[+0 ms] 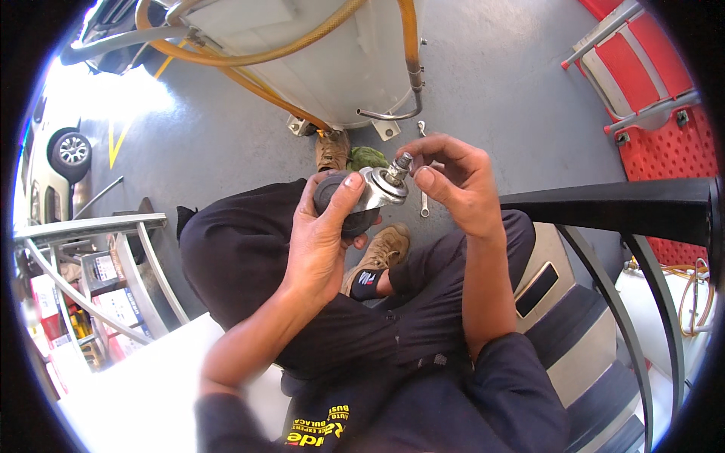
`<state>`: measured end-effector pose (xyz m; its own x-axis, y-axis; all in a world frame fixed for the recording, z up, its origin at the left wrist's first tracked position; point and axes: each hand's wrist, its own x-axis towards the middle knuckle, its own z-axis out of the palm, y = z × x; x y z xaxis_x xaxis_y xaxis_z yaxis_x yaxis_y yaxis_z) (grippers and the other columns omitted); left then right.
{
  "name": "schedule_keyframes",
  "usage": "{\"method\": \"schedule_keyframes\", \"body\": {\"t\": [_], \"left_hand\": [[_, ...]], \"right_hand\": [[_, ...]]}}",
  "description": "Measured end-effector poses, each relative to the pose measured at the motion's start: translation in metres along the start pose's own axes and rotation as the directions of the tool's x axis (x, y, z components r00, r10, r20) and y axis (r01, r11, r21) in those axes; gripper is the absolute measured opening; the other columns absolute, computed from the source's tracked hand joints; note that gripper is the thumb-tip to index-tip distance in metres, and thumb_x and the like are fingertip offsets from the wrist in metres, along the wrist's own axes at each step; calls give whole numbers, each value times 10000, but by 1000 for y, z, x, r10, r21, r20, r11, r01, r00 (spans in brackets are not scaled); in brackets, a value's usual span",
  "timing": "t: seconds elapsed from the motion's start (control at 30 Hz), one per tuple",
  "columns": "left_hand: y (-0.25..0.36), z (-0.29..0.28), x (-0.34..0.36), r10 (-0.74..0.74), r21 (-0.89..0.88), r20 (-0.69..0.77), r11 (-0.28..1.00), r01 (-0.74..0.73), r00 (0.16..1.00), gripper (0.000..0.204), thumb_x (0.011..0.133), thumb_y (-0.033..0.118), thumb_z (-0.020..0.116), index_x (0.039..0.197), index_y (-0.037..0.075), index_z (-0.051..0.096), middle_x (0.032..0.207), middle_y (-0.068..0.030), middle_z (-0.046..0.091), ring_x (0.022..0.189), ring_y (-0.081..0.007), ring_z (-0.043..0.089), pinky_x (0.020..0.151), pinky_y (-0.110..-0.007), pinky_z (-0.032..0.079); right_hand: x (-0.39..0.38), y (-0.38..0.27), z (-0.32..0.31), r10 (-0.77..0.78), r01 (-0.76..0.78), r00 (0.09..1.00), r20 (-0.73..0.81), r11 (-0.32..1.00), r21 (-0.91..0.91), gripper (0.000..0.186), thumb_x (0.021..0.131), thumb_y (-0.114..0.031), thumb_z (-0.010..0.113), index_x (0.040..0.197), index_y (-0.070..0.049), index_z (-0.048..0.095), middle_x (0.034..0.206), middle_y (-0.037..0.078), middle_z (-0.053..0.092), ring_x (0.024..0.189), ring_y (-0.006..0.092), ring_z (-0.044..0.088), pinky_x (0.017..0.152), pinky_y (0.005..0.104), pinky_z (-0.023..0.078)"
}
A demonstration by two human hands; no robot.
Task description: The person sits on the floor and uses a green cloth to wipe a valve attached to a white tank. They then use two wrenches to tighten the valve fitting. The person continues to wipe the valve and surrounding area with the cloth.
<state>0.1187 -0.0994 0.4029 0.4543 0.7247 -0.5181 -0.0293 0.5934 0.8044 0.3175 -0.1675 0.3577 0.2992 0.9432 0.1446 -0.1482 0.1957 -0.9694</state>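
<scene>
My left hand (321, 234) is wrapped around a rounded black and silver metal part (381, 195), its thumb lying across the top. From the ringed collar at the part's right end, a threaded stud (396, 171) sticks up and to the right. The fingers of my right hand (461, 181) are curled in at the stud's tip, with the index fingertip against it and the thumb just beside. Whether a small nut sits between those fingers is hard to make out. Both hands are above my lap, and the palm hides the part's underside.
A combination wrench (424, 200) lies on the grey floor beyond my right hand. Ahead stands a white drum (302, 75) with yellow hoses. A black armrest (604, 200) and a phone (537, 290) on the bench are at right; a metal rack (143, 264) with boxes is at left.
</scene>
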Motion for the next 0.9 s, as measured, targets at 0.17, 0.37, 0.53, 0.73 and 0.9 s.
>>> {"method": "schedule_keyframes", "body": {"t": [0.17, 0.37, 0.53, 0.73, 0.9], "left_hand": [[-1, 7, -2, 89, 143, -32, 986, -84, 995, 437, 943, 313, 780, 1222, 76, 540, 965, -40, 688, 772, -136, 686, 523, -236, 428], [-3, 9, 0, 143, 206, -52, 970, -130, 988, 463, 935, 289, 793, 1243, 62, 532, 966, -38, 689, 758, -122, 679, 525, -228, 425], [-2, 1, 3, 104, 200, -87, 976, -84, 991, 388, 939, 322, 785, 1173, 80, 591, 930, -22, 695, 743, -113, 678, 523, -223, 432], [13, -3, 5, 81, 17, -133, 997, -79, 988, 382, 954, 408, 755, 1133, 97, 623, 967, -46, 718, 777, -137, 710, 488, -192, 427], [21, -8, 7, 85, -89, -145, 991, -98, 986, 365, 960, 410, 748, 1129, 107, 633, 965, -33, 714, 784, -129, 687, 517, -199, 415]], "right_hand": [[-2, -2, -11, 44, -41, 995, 89, 999, -34, 307, 871, -160, 829, 1057, 58, 719, 949, 72, 688, 836, 97, 623, 750, 239, 524], [-4, -4, -24, 5, 2, 996, 89, 997, -78, 262, 864, -124, 822, 1029, 52, 722, 957, 83, 691, 796, 94, 615, 703, 234, 510], [5, 27, -65, -30, 29, 974, -224, 1000, -5, 268, 855, -175, 834, 1015, 26, 759, 931, 67, 729, 806, 122, 650, 728, 257, 534], [50, 186, -148, 170, -472, 670, -723, 848, -239, 297, 817, -174, 828, 1046, 8, 774, 896, 102, 755, 771, 169, 685, 704, 317, 551], [41, 275, -141, 187, -663, 745, -641, 321, -676, 300, 775, -166, 804, 1051, -51, 778, 1020, 191, 766, 980, 326, 749, 888, 409, 583]]}}
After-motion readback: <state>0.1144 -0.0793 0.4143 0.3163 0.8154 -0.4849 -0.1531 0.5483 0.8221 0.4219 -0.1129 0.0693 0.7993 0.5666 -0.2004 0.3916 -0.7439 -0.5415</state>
